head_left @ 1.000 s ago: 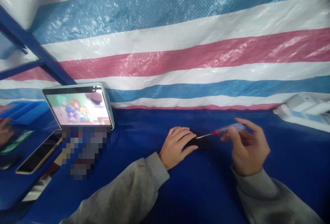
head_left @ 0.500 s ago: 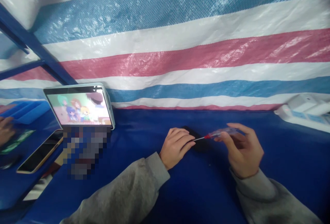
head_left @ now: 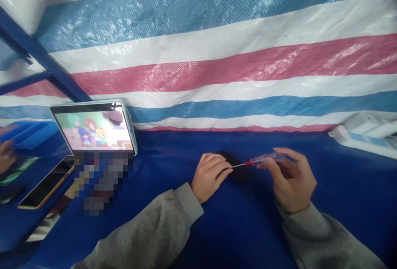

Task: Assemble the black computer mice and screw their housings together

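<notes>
The tarp (head_left: 235,54) behind is striped in blue, white and pink-red, with a fine woven pattern. The worktop (head_left: 242,227) is deep blue. The screwdriver (head_left: 263,160) has a clear bluish handle, a red collar and a silver shaft. The small object (head_left: 237,170) under it is black. Both sleeves (head_left: 149,236) are grey. The tablet (head_left: 96,126) has a pale frame and shows a cartoon in pink, green and orange. The power strip (head_left: 366,132) is white with blue marks. The phone (head_left: 43,188) is black with a gold edge.

Left hand (head_left: 211,176) lies flat, palm down; right hand (head_left: 290,182) raised, fingers pinched.
</notes>
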Demonstrator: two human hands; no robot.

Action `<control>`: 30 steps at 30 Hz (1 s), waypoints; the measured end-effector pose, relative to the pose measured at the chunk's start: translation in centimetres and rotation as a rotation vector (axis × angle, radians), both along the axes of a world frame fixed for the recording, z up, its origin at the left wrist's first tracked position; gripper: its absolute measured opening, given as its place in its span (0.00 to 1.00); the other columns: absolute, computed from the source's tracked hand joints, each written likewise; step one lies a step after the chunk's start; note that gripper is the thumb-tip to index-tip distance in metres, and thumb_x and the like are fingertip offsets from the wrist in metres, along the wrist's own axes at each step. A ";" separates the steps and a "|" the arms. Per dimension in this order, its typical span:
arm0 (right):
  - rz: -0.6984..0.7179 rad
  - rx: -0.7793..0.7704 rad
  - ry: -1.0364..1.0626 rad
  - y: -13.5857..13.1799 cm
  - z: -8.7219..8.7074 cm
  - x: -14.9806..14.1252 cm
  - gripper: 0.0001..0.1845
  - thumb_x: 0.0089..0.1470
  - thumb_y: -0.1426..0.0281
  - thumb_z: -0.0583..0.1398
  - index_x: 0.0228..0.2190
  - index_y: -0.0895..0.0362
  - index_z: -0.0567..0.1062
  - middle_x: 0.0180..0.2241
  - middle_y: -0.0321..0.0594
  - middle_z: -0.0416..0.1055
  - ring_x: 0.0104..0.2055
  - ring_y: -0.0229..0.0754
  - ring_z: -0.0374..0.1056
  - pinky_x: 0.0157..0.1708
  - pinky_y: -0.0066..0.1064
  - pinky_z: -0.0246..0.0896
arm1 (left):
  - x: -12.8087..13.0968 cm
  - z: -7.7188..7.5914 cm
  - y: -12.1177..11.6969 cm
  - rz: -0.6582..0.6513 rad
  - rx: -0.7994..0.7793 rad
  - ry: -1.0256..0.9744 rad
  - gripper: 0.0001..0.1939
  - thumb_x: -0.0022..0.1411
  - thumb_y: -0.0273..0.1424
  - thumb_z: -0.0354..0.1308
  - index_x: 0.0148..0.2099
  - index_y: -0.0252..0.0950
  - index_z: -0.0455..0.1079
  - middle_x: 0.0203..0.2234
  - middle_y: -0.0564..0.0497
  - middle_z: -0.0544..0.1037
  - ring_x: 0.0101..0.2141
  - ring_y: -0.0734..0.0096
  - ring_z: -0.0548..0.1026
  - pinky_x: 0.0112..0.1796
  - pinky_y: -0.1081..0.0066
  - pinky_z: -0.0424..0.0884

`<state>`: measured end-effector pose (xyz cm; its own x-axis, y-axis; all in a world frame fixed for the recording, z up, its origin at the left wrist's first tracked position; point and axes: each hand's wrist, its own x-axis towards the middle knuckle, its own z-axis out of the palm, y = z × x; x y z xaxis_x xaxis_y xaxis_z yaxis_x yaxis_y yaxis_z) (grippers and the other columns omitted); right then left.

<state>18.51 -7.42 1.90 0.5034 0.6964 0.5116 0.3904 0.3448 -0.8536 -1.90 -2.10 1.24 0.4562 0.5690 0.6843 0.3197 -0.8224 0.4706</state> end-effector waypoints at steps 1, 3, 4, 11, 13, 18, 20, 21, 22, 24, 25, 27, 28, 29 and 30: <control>-0.011 0.007 0.006 0.0 0.0 0.0 0.20 0.52 0.64 0.68 0.46 0.55 0.73 0.28 0.36 0.79 0.26 0.41 0.77 0.30 0.34 0.75 | 0.0 0.0 0.0 0.009 -0.004 -0.003 0.06 0.70 0.30 0.58 0.40 0.36 0.74 0.33 0.49 0.81 0.41 0.65 0.77 0.46 0.62 0.69; -0.032 0.027 0.018 0.1 0.2 0.0 0.21 0.52 0.64 0.68 0.46 0.56 0.73 0.28 0.37 0.79 0.26 0.41 0.76 0.30 0.34 0.74 | 0.0 -0.1 0.0 0.032 -0.018 -0.016 0.06 0.70 0.30 0.58 0.40 0.36 0.75 0.33 0.49 0.81 0.41 0.65 0.77 0.46 0.62 0.69; -0.047 0.039 0.023 0.1 0.4 0.0 0.21 0.51 0.64 0.68 0.46 0.57 0.73 0.27 0.37 0.78 0.26 0.41 0.76 0.29 0.34 0.74 | 0.0 -0.1 0.1 0.043 -0.025 -0.026 0.06 0.70 0.30 0.58 0.40 0.36 0.75 0.33 0.50 0.81 0.41 0.65 0.78 0.46 0.62 0.70; -0.090 0.022 0.012 0.1 1.3 0.4 0.19 0.51 0.63 0.68 0.44 0.56 0.75 0.23 0.33 0.74 0.21 0.37 0.71 0.23 0.29 0.67 | 0.0 -0.2 0.1 0.027 -0.053 -0.019 0.09 0.70 0.27 0.54 0.46 0.38 0.76 0.40 0.47 0.81 0.46 0.62 0.78 0.48 0.59 0.71; -0.065 -0.001 -0.059 -0.2 1.4 0.8 0.15 0.52 0.63 0.67 0.41 0.55 0.77 0.22 0.32 0.72 0.20 0.35 0.67 0.21 0.28 0.63 | 0.0 -0.1 0.1 -0.002 -0.057 0.051 0.10 0.70 0.28 0.54 0.50 0.38 0.75 0.46 0.46 0.80 0.51 0.60 0.76 0.51 0.56 0.69; 0.047 -0.034 -0.379 -0.6 1.3 1.2 0.10 0.55 0.64 0.63 0.39 0.54 0.78 0.21 0.31 0.69 0.20 0.33 0.63 0.24 0.28 0.62 | 0.0 0.2 0.0 0.030 -0.032 0.216 0.14 0.73 0.35 0.52 0.55 0.39 0.74 0.52 0.46 0.77 0.54 0.58 0.73 0.52 0.55 0.68; 0.066 -0.036 -0.500 -0.5 1.1 1.2 0.10 0.56 0.65 0.62 0.40 0.54 0.78 0.19 0.30 0.68 0.19 0.32 0.63 0.25 0.27 0.63 | 0.0 0.2 0.0 0.056 -0.017 0.241 0.15 0.74 0.38 0.51 0.54 0.40 0.74 0.50 0.46 0.78 0.52 0.59 0.73 0.50 0.57 0.69; 0.072 -0.026 -0.550 -0.4 1.1 1.2 0.10 0.56 0.66 0.62 0.40 0.54 0.78 0.19 0.29 0.68 0.18 0.32 0.63 0.24 0.26 0.63 | 0.0 0.2 -0.1 0.062 -0.007 0.246 0.16 0.74 0.39 0.51 0.54 0.40 0.74 0.50 0.46 0.78 0.51 0.59 0.73 0.49 0.57 0.69; 0.072 -0.013 -0.587 -0.4 1.0 1.3 0.09 0.56 0.66 0.62 0.40 0.54 0.78 0.19 0.29 0.68 0.18 0.32 0.63 0.24 0.26 0.63 | 0.0 0.1 -0.1 0.063 0.002 0.251 0.16 0.73 0.40 0.51 0.54 0.40 0.75 0.49 0.45 0.78 0.51 0.59 0.73 0.49 0.58 0.69; 0.037 0.012 -0.606 -0.4 1.0 1.3 0.09 0.55 0.66 0.63 0.39 0.54 0.78 0.19 0.29 0.69 0.17 0.32 0.64 0.23 0.26 0.64 | 0.0 0.1 -0.1 0.059 0.020 0.251 0.16 0.73 0.40 0.52 0.54 0.39 0.75 0.48 0.45 0.77 0.50 0.59 0.72 0.48 0.58 0.69; 0.005 0.022 -0.582 -0.4 1.0 1.3 0.09 0.55 0.66 0.63 0.39 0.53 0.79 0.20 0.30 0.70 0.18 0.32 0.64 0.24 0.26 0.64 | 0.0 0.0 -0.1 0.055 0.026 0.250 0.16 0.73 0.40 0.53 0.54 0.38 0.75 0.48 0.45 0.77 0.50 0.58 0.72 0.48 0.58 0.69; -0.074 0.045 -0.459 -0.5 1.0 1.1 0.11 0.54 0.66 0.64 0.40 0.54 0.79 0.23 0.32 0.72 0.20 0.34 0.67 0.25 0.28 0.66 | 0.1 0.0 -0.2 0.052 0.029 0.243 0.16 0.73 0.39 0.53 0.54 0.38 0.74 0.48 0.45 0.77 0.50 0.59 0.72 0.48 0.58 0.68; -0.102 0.061 -0.370 -0.5 1.1 1.0 0.12 0.54 0.65 0.65 0.41 0.54 0.79 0.25 0.34 0.74 0.21 0.35 0.68 0.25 0.28 0.67 | 0.1 0.1 -0.2 0.048 0.027 0.237 0.15 0.73 0.39 0.53 0.53 0.38 0.74 0.47 0.45 0.78 0.49 0.59 0.72 0.48 0.58 0.68; -0.123 0.080 -0.273 -0.5 1.1 0.8 0.14 0.53 0.65 0.66 0.43 0.55 0.78 0.26 0.35 0.75 0.22 0.35 0.69 0.24 0.29 0.67 | 0.1 0.1 -0.2 0.041 0.024 0.229 0.15 0.73 0.38 0.53 0.53 0.37 0.74 0.47 0.45 0.78 0.49 0.59 0.72 0.48 0.59 0.68; -0.138 0.099 -0.179 -0.5 1.1 0.6 0.16 0.53 0.65 0.67 0.44 0.56 0.78 0.28 0.36 0.75 0.22 0.36 0.71 0.24 0.30 0.68 | 0.1 0.2 -0.2 0.031 0.022 0.218 0.15 0.73 0.37 0.53 0.53 0.37 0.74 0.46 0.45 0.78 0.48 0.60 0.73 0.48 0.59 0.68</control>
